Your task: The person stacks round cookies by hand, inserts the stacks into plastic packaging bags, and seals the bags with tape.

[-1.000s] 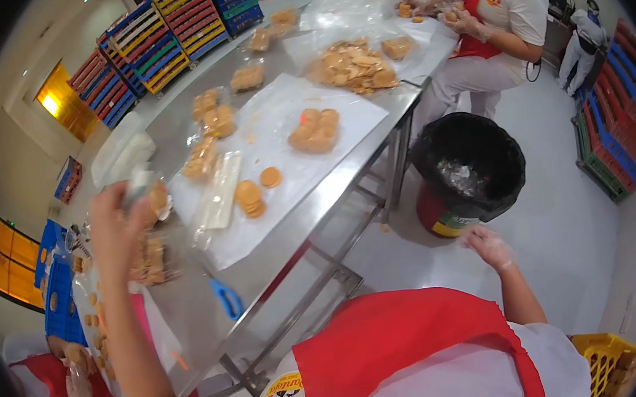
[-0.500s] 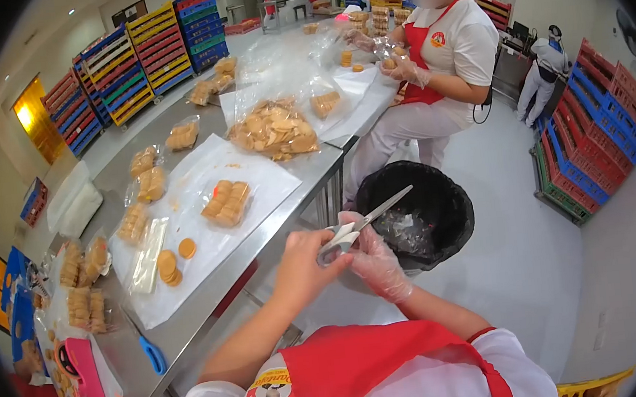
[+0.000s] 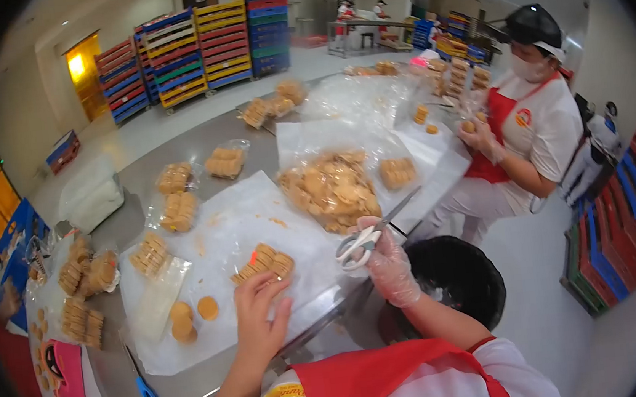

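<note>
My right hand point(image 3: 394, 271), in a clear plastic glove, is closed around scissors point(image 3: 357, 248) with white and grey handles, blades pointing up and right. My bare left hand point(image 3: 262, 319) is at the near edge of a clear-wrapped pack of round biscuits point(image 3: 269, 260) with a small red mark. Its fingers are apart and the fingertips seem to touch the pack; no grip shows. Loose biscuits point(image 3: 183, 322) lie on the white paper point(image 3: 231, 333) to the left, beside flat clear plastic bags point(image 3: 160, 296). A large clear bag of broken biscuits point(image 3: 332, 186) sits farther back.
A black-lined bin point(image 3: 486, 274) stands below the table edge at right. Blue-handled scissors point(image 3: 147, 395) and a pink item point(image 3: 69, 372) lie at left. Opposite, a co-worker point(image 3: 528, 117) handles biscuits. Stacked crates point(image 3: 223, 47) stand behind, with more crates point(image 3: 619, 223) at right.
My left hand has left the scissors and moved left and down to the biscuit pack. My right hand now holds the scissors alone. The view has turned toward the table.
</note>
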`<state>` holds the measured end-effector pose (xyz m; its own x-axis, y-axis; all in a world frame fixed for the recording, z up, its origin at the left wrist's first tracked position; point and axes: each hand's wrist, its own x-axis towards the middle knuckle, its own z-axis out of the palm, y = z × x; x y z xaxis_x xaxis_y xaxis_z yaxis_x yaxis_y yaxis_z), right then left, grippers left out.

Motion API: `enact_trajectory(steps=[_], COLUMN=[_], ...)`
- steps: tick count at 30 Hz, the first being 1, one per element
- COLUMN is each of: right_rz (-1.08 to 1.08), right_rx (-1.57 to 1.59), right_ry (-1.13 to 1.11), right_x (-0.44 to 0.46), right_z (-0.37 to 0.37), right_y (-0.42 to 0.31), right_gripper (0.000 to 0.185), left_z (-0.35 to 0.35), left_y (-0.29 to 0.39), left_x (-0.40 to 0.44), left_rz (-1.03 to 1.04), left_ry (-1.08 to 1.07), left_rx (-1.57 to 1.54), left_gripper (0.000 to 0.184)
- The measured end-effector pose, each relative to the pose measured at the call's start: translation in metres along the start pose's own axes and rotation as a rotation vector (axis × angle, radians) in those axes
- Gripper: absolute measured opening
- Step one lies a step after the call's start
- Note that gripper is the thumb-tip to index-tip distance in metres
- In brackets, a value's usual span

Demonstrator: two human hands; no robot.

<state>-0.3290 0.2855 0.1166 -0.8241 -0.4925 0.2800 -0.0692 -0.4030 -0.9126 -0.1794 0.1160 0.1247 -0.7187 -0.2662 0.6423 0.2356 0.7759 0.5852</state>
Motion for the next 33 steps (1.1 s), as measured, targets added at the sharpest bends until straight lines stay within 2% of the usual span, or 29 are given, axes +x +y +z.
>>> enact_trajectory(steps=[1, 4, 7, 8, 12, 15, 16, 19, 22, 25, 27, 29, 30, 31, 32, 33], right_rz=[-0.004, 0.005, 0.038, 0.032, 0.146, -0.023, -0.153, -0.283, -0.247, -0.251, -0.169, -0.172, -0.213, -0.124, -0.042, -0.089], right_rx=[0.017, 0.052, 0.029, 0.175, 0.161, 0.12, -0.104, -0.349, -0.161, -0.264, -0.24, -0.222, -0.209, -0.122, -0.04, -0.143], right_ry=[0.002, -0.007, -0.061, -0.091, -0.241, -0.249, -0.258, -0.309, -0.392, -0.417, -0.425, -0.447, -0.458, -0.457, -0.453, -0.488], right_x=[0.013, 0.032, 0.045, 0.052, 0.076, 0.1, 0.109, 0.113, 0.114, 0.111, 0.105, 0.108, 0.108, 0.104, 0.101, 0.104], right_z=[-0.003, -0.013, -0.012, -0.008, 0.008, 0.015, 0.012, 0.006, -0.003, -0.009, -0.012, -0.01, -0.01, -0.005, -0.001, -0.003], right_y=[0.003, 0.015, 0.02, 0.026, 0.034, 0.056, 0.067, 0.077, 0.083, 0.088, 0.086, 0.09, 0.096, 0.093, 0.089, 0.09], right_gripper=[0.039, 0.038, 0.038, 0.038, 0.041, 0.045, 0.046, 0.043, 0.042, 0.044, 0.047, 0.051, 0.052, 0.054, 0.055, 0.054], left_z=[-0.005, -0.004, 0.004, 0.006, -0.005, -0.026, -0.033, -0.049, -0.049, -0.039, -0.033, -0.03, -0.029, -0.027, -0.029, -0.028], left_y=[-0.008, -0.021, -0.02, -0.021, -0.018, -0.018, -0.019, -0.032, -0.074, -0.107, -0.112, -0.107, -0.128, -0.14, -0.141, -0.147], left_x=[0.0, -0.012, -0.02, -0.021, -0.03, -0.024, -0.019, 0.008, 0.029, 0.048, 0.062, 0.072, 0.066, 0.061, 0.062, 0.063], left_rz=[-0.042, -0.144, -0.148, -0.146, -0.177, -0.237, -0.259, -0.304, -0.382, -0.572, -0.685, -0.835, -0.715, -0.677, -0.747, -0.722], left_ry=[0.063, 0.08, 0.081, 0.073, 0.121, 0.173, 0.186, 0.101, -0.051, -0.286, -0.412, -0.442, -0.467, -0.456, -0.412, -0.377], left_rx=[0.067, 0.155, 0.18, 0.197, 0.316, 0.352, 0.347, 0.404, 0.354, 0.283, 0.305, 0.206, 0.232, 0.222, 0.183, 0.232], left_gripper=[0.022, 0.022, 0.024, 0.024, 0.024, 0.025, 0.025, 0.024, 0.025, 0.032, 0.036, 0.036, 0.038, 0.04, 0.043, 0.044])
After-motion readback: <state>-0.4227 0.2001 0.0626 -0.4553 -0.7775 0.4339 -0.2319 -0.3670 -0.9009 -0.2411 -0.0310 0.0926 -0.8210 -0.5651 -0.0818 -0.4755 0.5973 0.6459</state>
